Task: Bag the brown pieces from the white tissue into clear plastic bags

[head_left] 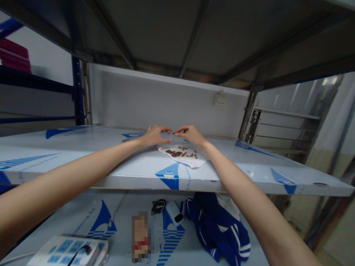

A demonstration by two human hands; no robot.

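Observation:
Small brown pieces (175, 152), some single and some clustered, lie on a white sheet of paper or tissue (194, 162) on the shelf. My left hand (155, 136) is curved just behind and left of the sheet, its thumb and fingers closed on what looks like a clear plastic bag (168, 136). My right hand (191, 133) pinches a small dark brown piece (174, 133) between thumb and fingertips, close to the bag's upper edge. Exactly what these pieces are is too small to make out.
Both forearms rest over the film-covered shelf (124, 181), beneath a metal shelf (161, 33). On the lower level are a power strip (69, 251), a blue garment (219, 229), a pale blue device (174, 213) and a black item (159, 206). A wall switch (220, 99) is behind.

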